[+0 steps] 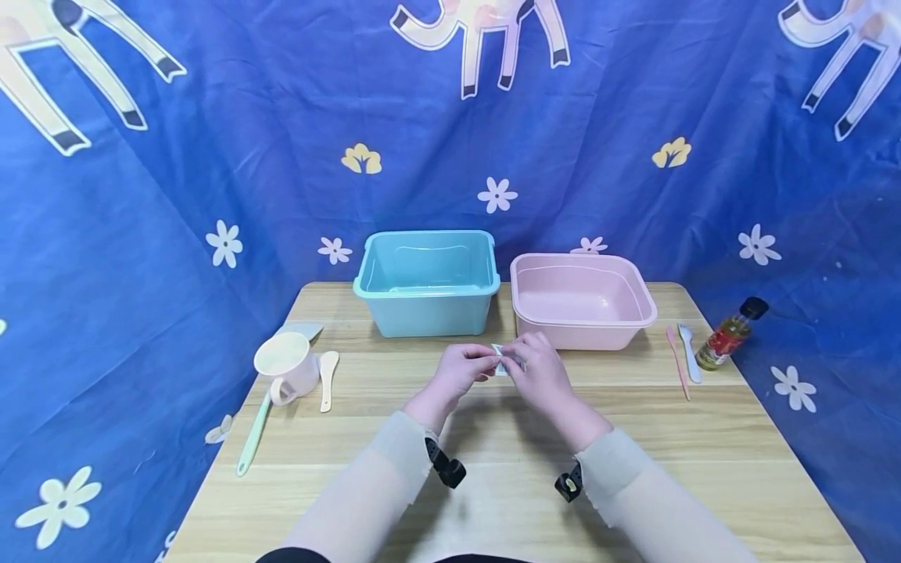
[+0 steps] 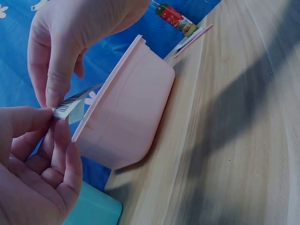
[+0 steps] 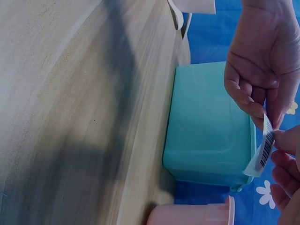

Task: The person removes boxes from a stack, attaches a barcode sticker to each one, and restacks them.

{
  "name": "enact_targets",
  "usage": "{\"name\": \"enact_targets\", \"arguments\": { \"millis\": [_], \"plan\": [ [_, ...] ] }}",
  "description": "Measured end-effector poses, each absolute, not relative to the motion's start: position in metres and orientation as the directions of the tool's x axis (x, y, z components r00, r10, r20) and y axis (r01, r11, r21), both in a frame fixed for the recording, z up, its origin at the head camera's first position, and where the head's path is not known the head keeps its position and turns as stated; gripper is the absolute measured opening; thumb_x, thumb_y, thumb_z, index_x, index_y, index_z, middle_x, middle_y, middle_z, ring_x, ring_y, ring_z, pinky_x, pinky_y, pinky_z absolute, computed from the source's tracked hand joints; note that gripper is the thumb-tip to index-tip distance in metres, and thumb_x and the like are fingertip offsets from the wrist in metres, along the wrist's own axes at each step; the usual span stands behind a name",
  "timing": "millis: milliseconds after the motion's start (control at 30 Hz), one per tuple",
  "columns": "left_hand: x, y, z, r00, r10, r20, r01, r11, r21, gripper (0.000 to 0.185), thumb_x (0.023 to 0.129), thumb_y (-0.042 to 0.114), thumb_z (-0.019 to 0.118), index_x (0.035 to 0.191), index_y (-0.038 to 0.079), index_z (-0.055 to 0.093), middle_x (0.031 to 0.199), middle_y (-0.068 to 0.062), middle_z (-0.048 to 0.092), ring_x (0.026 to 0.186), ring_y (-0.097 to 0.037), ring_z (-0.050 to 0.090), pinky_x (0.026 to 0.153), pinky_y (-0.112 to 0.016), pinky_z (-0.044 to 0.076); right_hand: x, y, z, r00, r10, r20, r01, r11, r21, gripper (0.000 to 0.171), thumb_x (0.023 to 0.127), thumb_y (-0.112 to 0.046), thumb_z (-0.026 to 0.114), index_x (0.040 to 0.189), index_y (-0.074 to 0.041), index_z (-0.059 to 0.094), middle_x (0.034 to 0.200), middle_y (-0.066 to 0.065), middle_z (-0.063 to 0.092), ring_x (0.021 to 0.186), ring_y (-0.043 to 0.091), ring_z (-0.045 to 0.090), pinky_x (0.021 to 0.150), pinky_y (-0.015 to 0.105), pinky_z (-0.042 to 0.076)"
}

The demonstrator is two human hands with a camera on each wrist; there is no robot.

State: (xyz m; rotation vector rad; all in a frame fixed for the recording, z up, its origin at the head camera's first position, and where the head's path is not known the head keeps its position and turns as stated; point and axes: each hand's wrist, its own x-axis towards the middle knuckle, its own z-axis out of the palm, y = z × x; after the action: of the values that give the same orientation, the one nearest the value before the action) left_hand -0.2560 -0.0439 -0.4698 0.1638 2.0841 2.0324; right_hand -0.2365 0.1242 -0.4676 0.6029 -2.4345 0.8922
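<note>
Packet: a small white sachet (image 1: 504,361) with a barcode is held above the wooden table (image 1: 493,469), just in front of the two tubs.
Left hand: the left hand (image 1: 461,371) is pinched on the sachet's left edge, thumb over curled fingers.
Right hand: the right hand (image 1: 538,367) is pinched on the opposite edge.
At 12 o'clock: a blue tub (image 1: 426,281) and a pink tub (image 1: 580,299) are set side by side behind the hands.
At 9 o'clock: a pink cup (image 1: 287,366), a cream spoon (image 1: 327,379) and a green utensil (image 1: 253,432) are laid well apart from the hands.
At 3 o'clock: a pink utensil (image 1: 678,361), a white spoon (image 1: 689,352) and a bottle (image 1: 728,335) are placed near the table edge.
Hard to make out: the sachet's print is mostly covered by fingers; the bottle's label cannot be read.
</note>
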Motion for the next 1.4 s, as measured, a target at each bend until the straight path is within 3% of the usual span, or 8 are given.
{"name": "enact_targets", "arguments": {
  "millis": [400, 633, 900, 1100, 1400],
  "plan": [
    [-0.232, -0.045, -0.434, -0.968, 0.25, -0.035, -0.019, 0.066, 0.998, 0.019, 0.088, -0.004, 0.066, 0.102, -0.017, 0.066, 0.087, -0.017, 0.071, 0.073, -0.02, 0.066, 0.068, -0.032, 0.053, -0.235, 0.124, -0.469, -0.786, -0.238, 0.571, -0.552, 0.686, -0.474, 0.008, 0.085, -0.004, 0.076, 0.093, -0.005, 0.075, 0.089, 0.001, 0.065, 0.087, 0.02, 0.054, 0.074, 0.035, 0.046],
    [-0.245, -0.044, -0.454, -0.964, 0.263, -0.039, -0.011, 0.106, 0.994, 0.019, 0.088, -0.002, 0.067, 0.102, -0.016, 0.067, 0.094, -0.023, 0.07, 0.076, -0.028, 0.068, 0.069, -0.037, 0.054, -0.235, 0.124, -0.471, -0.776, -0.246, 0.58, -0.56, 0.692, -0.456, 0.008, 0.085, -0.004, 0.076, 0.092, -0.006, 0.075, 0.088, 0.001, 0.065, 0.088, 0.021, 0.054, 0.075, 0.036, 0.046],
    [-0.25, -0.042, -0.469, -0.975, 0.215, -0.047, -0.024, 0.104, 0.994, 0.017, 0.087, 0.002, 0.071, 0.1, -0.009, 0.072, 0.091, -0.012, 0.072, 0.07, -0.014, 0.065, 0.065, -0.027, 0.051, -0.235, 0.123, -0.47, -0.794, -0.241, 0.559, -0.542, 0.698, -0.469, 0.004, 0.087, -0.004, 0.074, 0.09, -0.006, 0.074, 0.089, 0.001, 0.065, 0.088, 0.021, 0.054, 0.076, 0.036, 0.047],
    [-0.25, -0.042, -0.467, -0.976, 0.213, -0.055, -0.034, 0.104, 0.994, 0.014, 0.085, 0.0, 0.07, 0.097, -0.007, 0.073, 0.085, -0.009, 0.072, 0.068, -0.013, 0.064, 0.064, -0.026, 0.051, -0.236, 0.122, -0.47, -0.787, -0.224, 0.574, -0.542, 0.694, -0.473, 0.003, 0.086, -0.003, 0.072, 0.089, -0.004, 0.072, 0.087, 0.003, 0.065, 0.088, 0.023, 0.055, 0.075, 0.037, 0.048],
    [-0.248, -0.042, -0.467, -0.977, 0.205, -0.058, -0.037, 0.105, 0.994, 0.014, 0.085, -0.003, 0.068, 0.097, -0.011, 0.071, 0.08, -0.013, 0.07, 0.068, -0.017, 0.064, 0.065, -0.029, 0.052, -0.238, 0.124, -0.472, -0.829, -0.089, 0.552, -0.471, 0.644, -0.603, 0.002, 0.086, -0.002, 0.07, 0.087, -0.001, 0.07, 0.088, 0.004, 0.065, 0.088, 0.022, 0.055, 0.078, 0.037, 0.048]
  ]
}}
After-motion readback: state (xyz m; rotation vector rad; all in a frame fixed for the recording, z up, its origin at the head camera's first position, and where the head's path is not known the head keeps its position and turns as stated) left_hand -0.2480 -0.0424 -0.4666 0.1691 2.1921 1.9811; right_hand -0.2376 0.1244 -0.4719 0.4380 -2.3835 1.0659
